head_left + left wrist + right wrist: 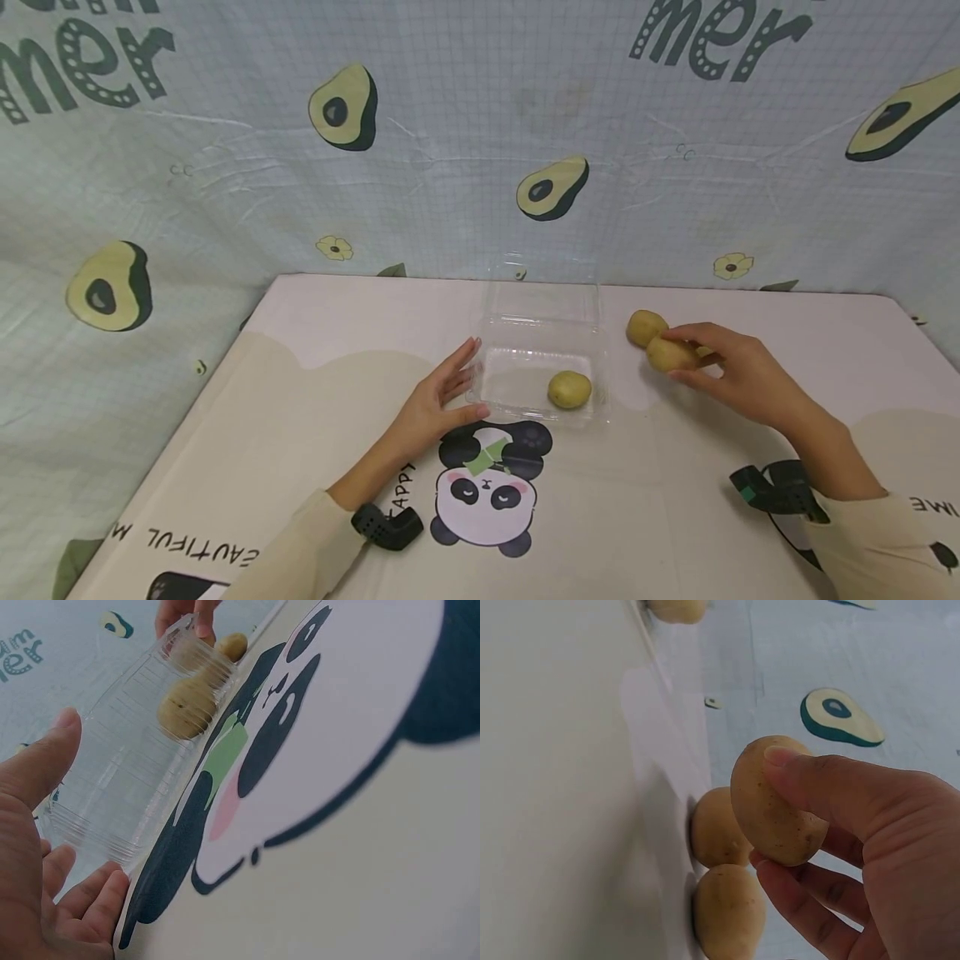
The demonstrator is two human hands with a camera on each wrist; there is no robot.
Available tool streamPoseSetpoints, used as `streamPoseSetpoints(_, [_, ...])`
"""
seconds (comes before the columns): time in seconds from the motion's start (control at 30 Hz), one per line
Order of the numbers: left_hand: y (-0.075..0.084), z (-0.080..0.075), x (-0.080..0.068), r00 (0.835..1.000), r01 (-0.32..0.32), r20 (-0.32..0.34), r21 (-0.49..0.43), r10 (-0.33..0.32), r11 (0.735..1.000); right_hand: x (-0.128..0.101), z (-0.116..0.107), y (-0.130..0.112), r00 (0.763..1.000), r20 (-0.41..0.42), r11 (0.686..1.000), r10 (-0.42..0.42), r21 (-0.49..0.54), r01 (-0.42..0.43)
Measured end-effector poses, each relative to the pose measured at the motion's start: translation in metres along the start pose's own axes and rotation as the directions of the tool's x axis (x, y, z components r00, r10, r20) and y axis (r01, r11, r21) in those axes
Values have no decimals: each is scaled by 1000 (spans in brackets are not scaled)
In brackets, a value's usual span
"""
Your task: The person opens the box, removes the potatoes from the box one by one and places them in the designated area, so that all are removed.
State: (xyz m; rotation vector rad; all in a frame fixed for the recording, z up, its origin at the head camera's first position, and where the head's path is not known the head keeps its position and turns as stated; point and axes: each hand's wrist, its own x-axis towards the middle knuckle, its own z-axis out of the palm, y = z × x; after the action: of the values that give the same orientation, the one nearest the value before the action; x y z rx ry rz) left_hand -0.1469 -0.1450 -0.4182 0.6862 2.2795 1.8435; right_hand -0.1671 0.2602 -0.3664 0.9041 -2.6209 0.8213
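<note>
A clear plastic clamshell box (513, 379) lies with its lid raised at the back, one potato (569, 389) in its right part. At the box's left side is my left hand (438, 404), fingers extended and thumb near the front corner; in the left wrist view the fingertips (112, 889) are at the box's end. My right hand (738, 371) pinches another potato (776, 814) between thumb and fingers, right of the box. Two more potatoes, one farther back (716, 829) and one nearer (731, 911), stand on the table beyond the held one.
The table (360, 408) wears a pale cloth with a printed panda (486, 508) in front of the box. Behind the table's back edge hangs a curtain (450, 192) with avocado prints. Both wrists wear black camera mounts.
</note>
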Motion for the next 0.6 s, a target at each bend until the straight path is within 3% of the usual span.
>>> streamPoseSetpoints(0.6, [0,-1,0,1000,4,-2,7,-4,1000,-1,11,5,998,17,998,-60,-21,60])
